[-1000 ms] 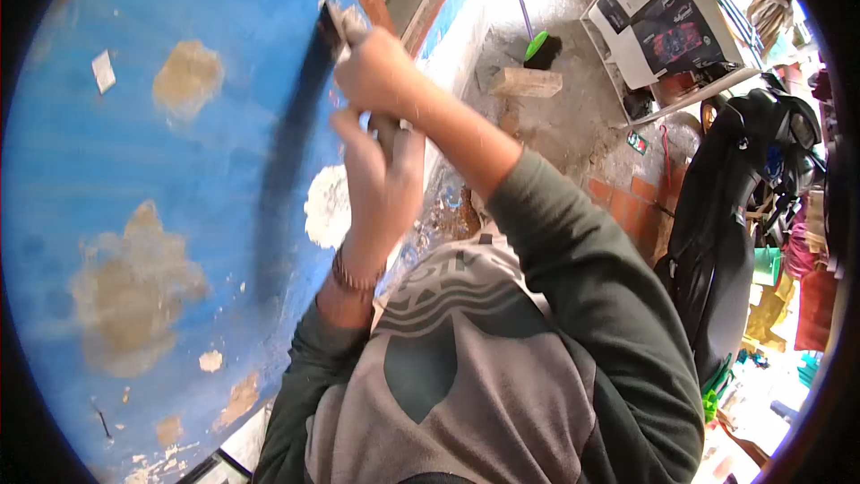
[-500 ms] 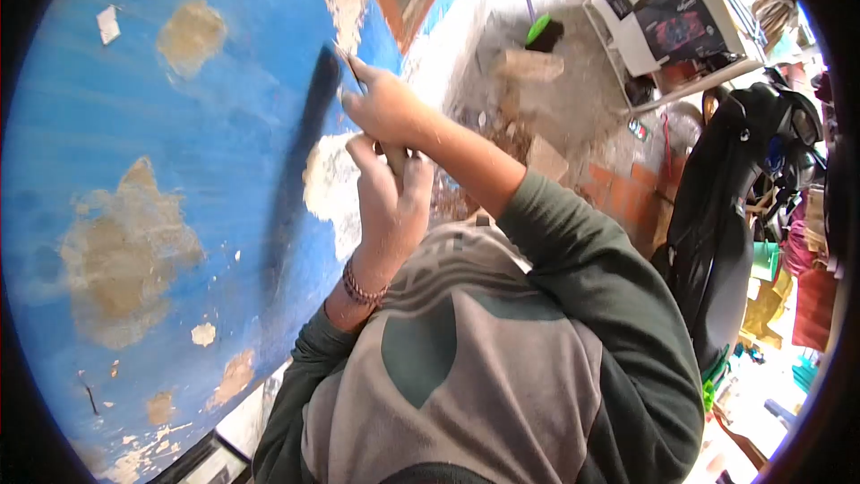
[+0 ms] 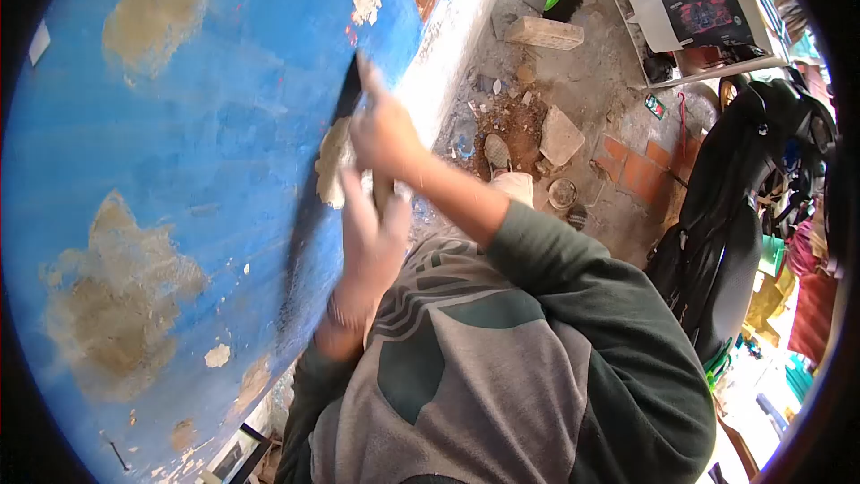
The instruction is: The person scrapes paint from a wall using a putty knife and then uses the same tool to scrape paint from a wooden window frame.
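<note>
Both of my hands are closed one above the other on a scraper-like hand tool with a pale handle (image 3: 382, 190), close against the blue wall (image 3: 242, 125). My right hand (image 3: 387, 136) is the upper one, smeared by motion, its index finger stretched toward the tool's tip. Lower down, my left hand (image 3: 372, 237) wraps the handle's end, a bracelet on its wrist. The blade is mostly hidden behind the fingers. Beside the hands lies a bare pale patch (image 3: 331, 161) in the paint, with a long dark shadow on the wall.
More bare patches, such as a large one (image 3: 125, 296), mark the wall. On the floor are a brick (image 3: 545, 33), a broken block (image 3: 561, 136), rubble, and a broom head (image 3: 563, 2). A rack with printed boxes (image 3: 699, 13) and a black-covered motorcycle (image 3: 717, 215) stand right.
Both hands have moved down along the wall with the tool, the right hand now beside the pale patch. The view has shifted, showing more floor, rubble and my shoe.
</note>
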Demonstrator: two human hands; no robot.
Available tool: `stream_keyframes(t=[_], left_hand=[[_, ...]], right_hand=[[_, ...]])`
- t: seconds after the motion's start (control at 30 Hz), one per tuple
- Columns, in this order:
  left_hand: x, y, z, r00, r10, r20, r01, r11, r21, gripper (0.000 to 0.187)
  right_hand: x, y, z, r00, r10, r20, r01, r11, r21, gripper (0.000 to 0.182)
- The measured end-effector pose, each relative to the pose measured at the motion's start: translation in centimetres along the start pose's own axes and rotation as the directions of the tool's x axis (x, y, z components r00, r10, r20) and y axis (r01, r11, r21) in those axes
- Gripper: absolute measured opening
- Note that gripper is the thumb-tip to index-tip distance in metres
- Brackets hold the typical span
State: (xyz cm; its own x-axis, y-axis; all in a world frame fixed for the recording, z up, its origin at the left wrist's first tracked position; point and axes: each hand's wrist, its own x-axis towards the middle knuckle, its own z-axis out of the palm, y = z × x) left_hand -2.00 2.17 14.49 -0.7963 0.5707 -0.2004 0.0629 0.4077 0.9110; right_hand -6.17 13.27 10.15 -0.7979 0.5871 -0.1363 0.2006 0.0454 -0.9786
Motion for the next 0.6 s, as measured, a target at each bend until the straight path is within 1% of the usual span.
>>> stream_keyframes(t=[0.03, 0.1, 0.13, 0.17, 0.2, 0.23, 0.3, 0.33, 0.37, 0.4, 0.43, 0.47, 0.5, 0.57, 0.6], left_hand=[[2.5, -1.3, 0.6, 0.984, 0.179, -0.007, -0.179, 0.983, 0.045, 0.043], [1.6, -0.9, 1.0, 0.994, 0.106, 0.016, -0.108, 0.987, 0.123, 0.045], [-0.5, -0.2, 1.3, 0.984, 0.177, -0.008, -0.175, 0.979, 0.1, 0.045], [-1.5, 1.0, 1.8, 0.867, 0.493, -0.064, -0.481, 0.865, 0.143, 0.045], [-2.2, 1.2, 1.4, 0.926, 0.373, -0.058, -0.371, 0.928, 0.041, 0.045], [-2.6, 1.2, 1.1, 0.968, 0.247, -0.042, -0.25, 0.967, -0.059, 0.045], [-0.6, 0.0, 0.6, 1.0, 0.02, 0.021, -0.021, 0.999, 0.028, 0.046], [1.0, 0.6, 0.6, 0.998, -0.01, 0.063, 0.011, 1.0, -0.021, 0.045], [1.1, 1.6, 0.7, 0.996, -0.04, 0.077, 0.042, 0.999, -0.021, 0.041], [0.0, 1.6, 1.0, 0.993, 0.116, 0.033, -0.117, 0.993, 0.023, 0.041], [-1.8, 1.3, 1.2, 0.963, 0.268, -0.007, -0.267, 0.961, 0.073, 0.041], [-3.2, 1.7, 1.1, 0.977, 0.21, 0.031, -0.21, 0.978, -0.02, 0.044], [-3.0, 0.8, 1.4, 0.962, 0.273, -0.011, -0.273, 0.961, -0.05, 0.044], [-2.6, 0.6, 2.0, 0.968, 0.248, -0.031, -0.248, 0.969, 0.013, 0.043], [-1.6, 0.3, 2.1, 0.989, 0.148, 0.01, -0.148, 0.989, -0.021, 0.044]], right_hand=[[1.3, -0.9, -1.0, 0.985, 0.169, 0.017, -0.169, 0.986, 0.009, 0.065], [0.4, -1.2, -2.3, 0.996, 0.019, 0.087, -0.015, 0.999, -0.044, 0.063], [-0.9, -1.7, -2.2, 0.992, -0.059, 0.111, 0.069, 0.994, -0.085, 0.059], [-2.5, -2.0, -1.8, 0.982, -0.121, 0.142, 0.138, 0.983, -0.119, 0.056], [-2.6, -2.3, -1.0, 0.986, -0.01, 0.169, 0.037, 0.987, -0.158, 0.043], [-1.9, -2.2, -1.1, 0.987, -0.009, 0.162, 0.035, 0.986, -0.16, 0.043], [-0.3, -1.6, -1.5, 0.977, -0.009, 0.211, 0.063, 0.966, -0.251, 0.049], [0.5, -2.0, -2.2, 0.983, 0.067, 0.173, -0.018, 0.963, -0.269, 0.053], [0.9, -1.7, -1.8, 0.983, 0.14, 0.118, -0.114, 0.972, -0.206, 0.051], [-0.5, -2.5, -2.4, 0.985, 0.0, 0.175, 0.036, 0.979, -0.203, 0.041], [-2.3, -3.2, -2.9, 0.962, -0.137, 0.235, 0.184, 0.964, -0.193, 0.033], [-2.7, -3.6, -2.3, 0.967, 0.027, 0.255, 0.015, 0.987, -0.162, 0.032], [-2.7, -3.0, -1.7, 0.975, -0.013, 0.224, 0.052, 0.985, -0.167, 0.032], [-2.5, -3.0, -2.1, 0.976, -0.046, 0.212, 0.073, 0.989, -0.125, 0.031], [-1.6, -2.1, -2.3, 0.969, 0.058, 0.24, -0.02, 0.987, -0.157, 0.035]])
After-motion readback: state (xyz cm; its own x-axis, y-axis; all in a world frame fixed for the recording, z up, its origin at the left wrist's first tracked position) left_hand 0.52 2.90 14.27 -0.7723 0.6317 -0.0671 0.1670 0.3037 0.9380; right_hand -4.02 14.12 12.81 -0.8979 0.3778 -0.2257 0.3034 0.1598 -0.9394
